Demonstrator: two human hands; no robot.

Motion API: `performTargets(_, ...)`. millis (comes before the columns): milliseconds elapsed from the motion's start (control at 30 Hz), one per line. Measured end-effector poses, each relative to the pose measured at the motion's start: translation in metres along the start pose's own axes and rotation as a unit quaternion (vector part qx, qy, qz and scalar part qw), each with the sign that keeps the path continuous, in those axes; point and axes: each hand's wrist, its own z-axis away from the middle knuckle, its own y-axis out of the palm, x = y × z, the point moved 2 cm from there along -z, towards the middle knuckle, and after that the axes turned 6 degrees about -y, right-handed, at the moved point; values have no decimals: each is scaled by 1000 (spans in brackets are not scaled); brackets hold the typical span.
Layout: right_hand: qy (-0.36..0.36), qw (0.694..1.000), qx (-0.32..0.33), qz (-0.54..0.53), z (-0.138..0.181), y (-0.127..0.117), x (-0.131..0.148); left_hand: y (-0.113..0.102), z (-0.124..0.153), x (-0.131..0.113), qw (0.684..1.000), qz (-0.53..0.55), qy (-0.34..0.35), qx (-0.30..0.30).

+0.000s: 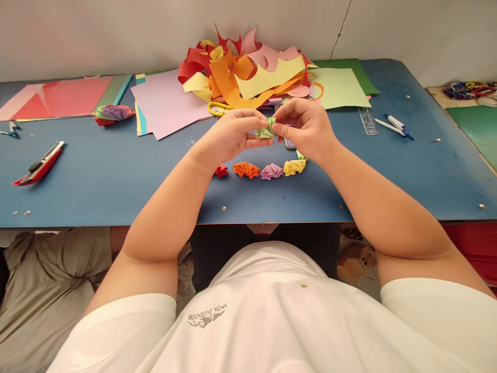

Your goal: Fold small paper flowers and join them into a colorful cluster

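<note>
Above the middle of the blue table, my left hand [236,132] and my right hand [305,127] meet at a small light-green folded paper piece [266,130]. Fingers of both hands pinch it, and its pleats show between the fingertips. Just below on the table lies a curved row of similar pleated paper pieces: red [221,171], orange [246,170], purple [271,171] and yellow [294,166]. Another light-green piece [301,155] sits at the right end, partly hidden by my right hand.
Behind my hands rises a heap of cut paper scraps [248,72], with yellow-handled scissors [217,109] at its edge. Left are a purple sheet [166,106], a multicoloured paper bundle [114,114] and a red utility knife [41,165]. Right lie a clear ruler [368,121] and pens [394,125].
</note>
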Motion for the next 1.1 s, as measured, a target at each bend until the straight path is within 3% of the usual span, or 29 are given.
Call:
performTargets(133, -1, 998, -20, 54, 3, 1, 2, -2, -3, 3, 1000, 3, -1, -6)
performTargets(333, -90, 985, -37, 145, 10, 9, 31, 0, -4, 5, 1000, -2, -9, -8)
performTargets(633, -36, 996, -31, 72, 5, 1, 2, -1, -2, 2, 1000, -13, -4, -18)
performTargets(833, -61, 997, -24, 51, 4, 4, 18, 2, -1, 1, 1000, -8, 7, -15)
performTargets(1100, -41, 991, -32, 121, 5, 1, 23, -2, -5, 4, 1000, 0, 14, -18)
